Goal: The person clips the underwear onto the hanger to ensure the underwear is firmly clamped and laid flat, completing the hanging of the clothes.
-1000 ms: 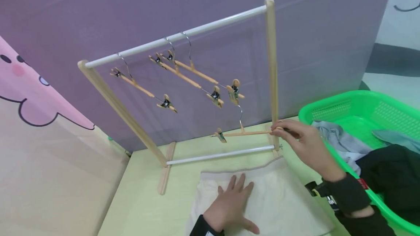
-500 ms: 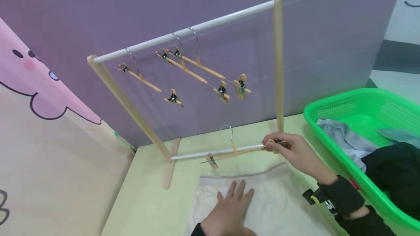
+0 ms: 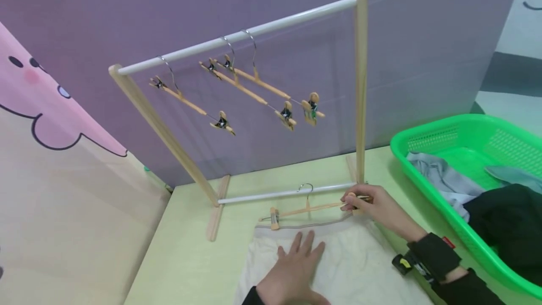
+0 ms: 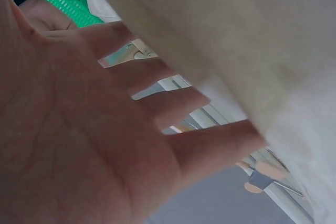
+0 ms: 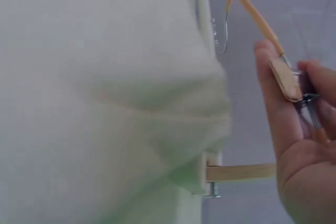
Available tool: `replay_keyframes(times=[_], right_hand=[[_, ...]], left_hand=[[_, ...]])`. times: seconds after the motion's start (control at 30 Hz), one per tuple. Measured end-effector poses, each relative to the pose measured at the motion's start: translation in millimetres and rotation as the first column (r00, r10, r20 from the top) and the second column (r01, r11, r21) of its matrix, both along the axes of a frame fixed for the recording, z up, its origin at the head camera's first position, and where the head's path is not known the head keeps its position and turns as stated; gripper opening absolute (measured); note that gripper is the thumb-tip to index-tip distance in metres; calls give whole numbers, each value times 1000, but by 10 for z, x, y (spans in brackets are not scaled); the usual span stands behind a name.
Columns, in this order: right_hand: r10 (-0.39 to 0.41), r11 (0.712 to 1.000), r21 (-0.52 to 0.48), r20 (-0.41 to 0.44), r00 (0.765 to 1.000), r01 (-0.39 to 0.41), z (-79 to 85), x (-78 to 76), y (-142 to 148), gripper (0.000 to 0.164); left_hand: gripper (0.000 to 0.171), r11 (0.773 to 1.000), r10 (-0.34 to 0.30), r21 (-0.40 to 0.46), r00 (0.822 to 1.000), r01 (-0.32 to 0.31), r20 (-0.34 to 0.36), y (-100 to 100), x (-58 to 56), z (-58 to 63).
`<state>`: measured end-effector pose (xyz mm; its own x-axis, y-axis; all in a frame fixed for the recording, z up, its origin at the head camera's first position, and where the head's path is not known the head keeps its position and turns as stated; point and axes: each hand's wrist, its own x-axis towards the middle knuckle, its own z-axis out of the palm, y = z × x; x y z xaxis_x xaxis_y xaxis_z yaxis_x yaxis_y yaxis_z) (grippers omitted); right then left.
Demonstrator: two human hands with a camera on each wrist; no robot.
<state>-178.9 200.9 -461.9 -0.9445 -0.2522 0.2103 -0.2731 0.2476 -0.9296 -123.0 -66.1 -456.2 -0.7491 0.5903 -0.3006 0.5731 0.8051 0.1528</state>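
Observation:
A cream-white cloth garment (image 3: 338,253) with a grey-edged top lies flat on the pale green table. My left hand (image 3: 292,267) rests on it, palm down with fingers spread; the left wrist view shows the straight fingers (image 4: 205,158) against the fabric. With my right hand (image 3: 374,206) I pinch the right-end clip (image 5: 286,80) of a wooden clip hanger (image 3: 322,207). The hanger lies level along the garment's top edge, its hook pointing to the rack. Its left clip (image 3: 274,219) is at that edge; whether it touches the cloth I cannot tell.
A wooden rack with a white top rail (image 3: 296,18) stands behind, with 3 clip hangers (image 3: 241,89) hanging from it. Its lower white bar (image 3: 254,198) runs just beyond the held hanger. A green basket (image 3: 402,154) with grey and black clothes (image 3: 508,229) stands at the right.
My right hand has brought the hanger down and toward me, from above the rack's lower bar to the garment's top edge. The left hand has stayed on the garment.

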Motion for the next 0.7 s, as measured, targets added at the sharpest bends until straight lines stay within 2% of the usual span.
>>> replay_keyframes(times=[0.2,0.37,0.6,0.7], right_hand=[[20,1000,15,100,995,-22,-75,-52,34,28],[85,996,-17,224,971,-83,-123,-99,82,34],[179,981,39,219,959,-192,-103,-121,150,28],[186,975,85,183,965,-204,-81,-119,172,34]], left_hand=[[111,1000,11,-15,1000,-10,23,11,-13,0],[110,999,1,-54,1000,-1,10,36,0,-6],[111,994,-8,-113,1000,6,-15,58,42,3],[110,989,-14,-148,1000,10,-26,62,45,23]])
